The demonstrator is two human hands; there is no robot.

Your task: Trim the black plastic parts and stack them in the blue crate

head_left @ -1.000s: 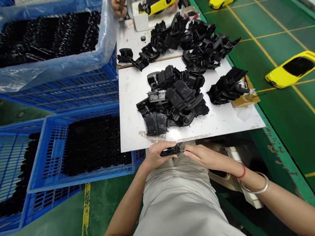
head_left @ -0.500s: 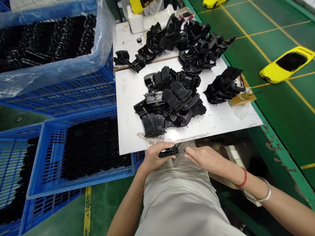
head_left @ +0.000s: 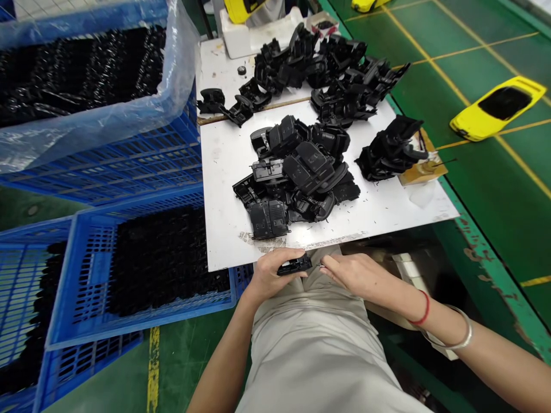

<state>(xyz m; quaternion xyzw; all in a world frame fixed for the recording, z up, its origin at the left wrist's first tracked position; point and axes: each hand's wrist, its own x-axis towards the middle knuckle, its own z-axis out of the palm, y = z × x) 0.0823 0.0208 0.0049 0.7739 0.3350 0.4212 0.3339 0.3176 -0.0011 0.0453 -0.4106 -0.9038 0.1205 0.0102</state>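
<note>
Just off the front edge of the white table (head_left: 224, 241), my left hand (head_left: 275, 269) grips a small black plastic part (head_left: 296, 264) between thumb and fingers. My right hand (head_left: 344, 271) is closed in a pinch to the right of that part; a tiny tip shows at its fingertips, but what it holds is too small to name. A narrow gap separates the fingertips from the black part. On the table in front of both hands lies a pile of black plastic parts (head_left: 310, 166).
Blue crates (head_left: 150, 330) of black pieces stand at the left, one lined with plastic (head_left: 181, 51). More black assemblies (head_left: 293, 63) lie farther back. A yellow block (head_left: 424, 166) sits at the table's right. Yellow toy cars (head_left: 497, 109) are on the green surface beyond.
My right hand has shifted slightly left, closer to the black part. My left hand keeps its hold. The nearest yellow car has moved slightly left and up in view.
</note>
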